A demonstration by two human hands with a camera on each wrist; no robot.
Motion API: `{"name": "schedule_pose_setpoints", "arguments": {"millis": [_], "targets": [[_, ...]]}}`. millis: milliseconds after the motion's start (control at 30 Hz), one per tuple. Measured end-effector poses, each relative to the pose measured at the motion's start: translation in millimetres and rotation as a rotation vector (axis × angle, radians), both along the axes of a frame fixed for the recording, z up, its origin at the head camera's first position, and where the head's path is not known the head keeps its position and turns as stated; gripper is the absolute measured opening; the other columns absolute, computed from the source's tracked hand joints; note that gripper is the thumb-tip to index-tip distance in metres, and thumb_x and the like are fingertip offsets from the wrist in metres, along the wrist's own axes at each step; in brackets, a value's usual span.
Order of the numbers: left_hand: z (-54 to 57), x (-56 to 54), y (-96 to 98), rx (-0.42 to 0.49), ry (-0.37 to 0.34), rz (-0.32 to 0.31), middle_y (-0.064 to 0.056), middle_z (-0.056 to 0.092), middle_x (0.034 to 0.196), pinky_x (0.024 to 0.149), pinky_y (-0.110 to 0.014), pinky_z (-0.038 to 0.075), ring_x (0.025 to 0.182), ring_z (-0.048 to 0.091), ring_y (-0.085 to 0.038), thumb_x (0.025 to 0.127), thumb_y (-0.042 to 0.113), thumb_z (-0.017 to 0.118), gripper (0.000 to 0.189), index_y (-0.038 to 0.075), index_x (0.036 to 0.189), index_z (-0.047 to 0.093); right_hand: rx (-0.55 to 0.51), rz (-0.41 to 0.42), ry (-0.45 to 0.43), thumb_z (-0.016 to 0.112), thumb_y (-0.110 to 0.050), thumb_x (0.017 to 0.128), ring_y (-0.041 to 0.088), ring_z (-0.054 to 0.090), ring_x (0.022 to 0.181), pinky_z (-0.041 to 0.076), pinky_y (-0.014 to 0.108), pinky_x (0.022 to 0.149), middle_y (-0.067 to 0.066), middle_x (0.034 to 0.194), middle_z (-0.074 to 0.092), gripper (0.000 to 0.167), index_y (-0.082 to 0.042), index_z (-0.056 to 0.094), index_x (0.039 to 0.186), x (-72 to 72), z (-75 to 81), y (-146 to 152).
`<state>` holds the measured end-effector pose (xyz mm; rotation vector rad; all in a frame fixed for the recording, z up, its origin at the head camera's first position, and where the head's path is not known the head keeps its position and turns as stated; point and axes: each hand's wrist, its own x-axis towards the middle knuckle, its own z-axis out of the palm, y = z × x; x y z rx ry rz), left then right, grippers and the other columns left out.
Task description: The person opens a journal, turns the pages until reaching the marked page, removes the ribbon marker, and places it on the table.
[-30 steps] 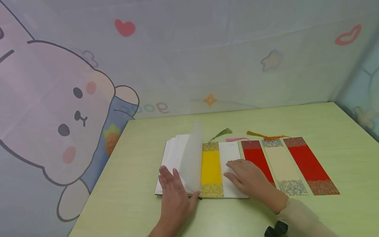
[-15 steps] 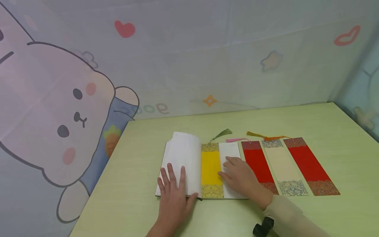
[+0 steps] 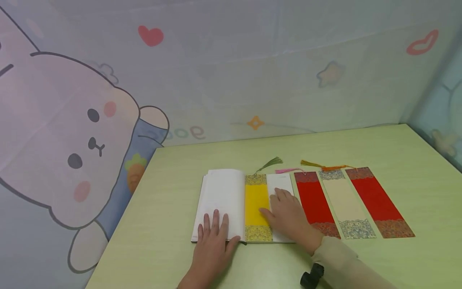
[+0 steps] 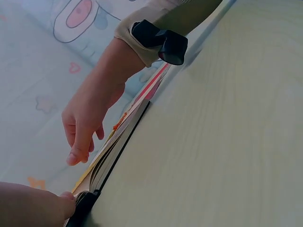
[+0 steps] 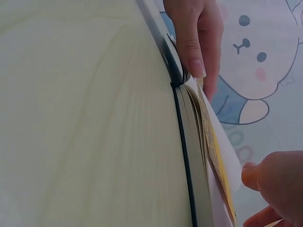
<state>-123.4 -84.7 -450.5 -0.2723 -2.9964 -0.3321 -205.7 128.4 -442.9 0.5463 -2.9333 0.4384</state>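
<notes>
A notebook (image 3: 225,192) lies spread on the table, white pages facing up. Along its inner fold, on the right-hand page, lies a yellow bookmark (image 3: 256,202) with patterned ends and a green tassel (image 3: 272,162). My left hand (image 3: 213,251) rests on the lower left page with fingers straight, its thumb near the fold. My right hand (image 3: 288,214) is over the right page, fingers loosely bent and nothing between them. Its thumb is over the yellow bookmark's right edge; in the right wrist view the right thumb (image 5: 251,175) looks slightly apart from the page.
To the notebook's right lie a red bookmark (image 3: 315,200), a cream bookmark (image 3: 344,200) and another red bookmark (image 3: 379,200), tassels toward the back. The pale green table (image 3: 151,224) meets a printed cloth backdrop (image 3: 231,72) behind. A black wrist camera (image 3: 312,276) sits on the right sleeve.
The half-raised page has turned over and now lies flat on the left. My left hand has slid slightly down the page. My right hand has moved left, toward the yellow bookmark.
</notes>
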Motion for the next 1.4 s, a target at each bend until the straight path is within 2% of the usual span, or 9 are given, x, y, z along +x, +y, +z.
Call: {"name": "schedule_pose_setpoints", "arguments": {"millis": [233, 500, 667, 900, 1200, 1400], "targets": [[1.8, 0.9, -0.4, 0.000, -0.102, 0.034, -0.022, 0.031, 0.145, 0.104, -0.057, 0.021, 0.133, 0.023, -0.044, 0.095, 0.046, 0.043, 0.063, 0.002, 0.140, 0.038, -0.017, -0.048, -0.068, 0.056, -0.052, 0.086, 0.039, 0.041, 0.121, 0.032, 0.051, 0.100, 0.025, 0.133, 0.044, 0.070, 0.009, 0.054, 0.120, 0.9, 2.9, -7.8], [1.3, -0.3, 0.6, 0.023, -0.127, 0.034, -0.024, 0.033, 0.143, 0.099, -0.062, 0.024, 0.132, 0.025, -0.045, 0.095, 0.044, 0.045, 0.062, 0.000, 0.139, 0.040, -0.016, -0.102, -0.082, 0.055, -0.056, 0.084, 0.039, 0.043, 0.115, 0.036, 0.051, 0.095, 0.026, 0.128, 0.047, 0.074, 0.010, 0.054, 0.116, 1.6, -0.2, -16.1], [-1.1, -2.2, 1.5, 0.014, -0.135, 0.034, -0.024, 0.034, 0.143, 0.099, -0.063, 0.024, 0.132, 0.025, -0.046, 0.095, 0.044, 0.046, 0.062, 0.001, 0.139, 0.040, -0.017, -0.141, -0.080, 0.060, -0.054, 0.082, 0.034, 0.046, 0.103, 0.041, 0.047, 0.089, 0.022, 0.115, 0.051, 0.068, 0.008, 0.057, 0.108, 2.3, -1.4, -19.4], [-0.2, -2.8, 1.3, 0.016, -0.148, 0.033, -0.025, 0.034, 0.142, 0.098, -0.064, 0.024, 0.131, 0.026, -0.047, 0.094, 0.044, 0.048, 0.062, 0.000, 0.138, 0.041, -0.066, -0.180, -0.135, 0.066, -0.043, 0.082, 0.032, 0.045, 0.094, 0.043, 0.044, 0.080, 0.018, 0.102, 0.051, 0.050, 0.005, 0.058, 0.095, 1.2, -0.5, -24.4], [0.8, -2.3, 2.3, 0.013, -0.159, 0.044, -0.025, 0.033, 0.143, 0.098, -0.065, 0.023, 0.132, 0.024, -0.046, 0.094, 0.044, 0.048, 0.063, 0.001, 0.138, 0.040, -0.138, -0.247, -0.211, 0.069, -0.032, 0.080, 0.030, 0.042, 0.085, 0.041, 0.040, 0.073, 0.011, 0.085, 0.045, 0.045, 0.006, 0.052, 0.097, -5.1, 8.5, -29.9], [-1.1, -3.8, 3.3, 0.001, -0.165, 0.047, -0.024, 0.032, 0.144, 0.098, -0.064, 0.023, 0.132, 0.024, -0.045, 0.094, 0.045, 0.047, 0.063, 0.001, 0.139, 0.040, -0.234, -0.276, -0.248, 0.070, -0.027, 0.080, 0.028, 0.042, 0.085, 0.040, 0.038, 0.072, 0.012, 0.089, 0.046, 0.043, 0.004, 0.049, 0.102, -7.2, 13.1, -29.2]]}}
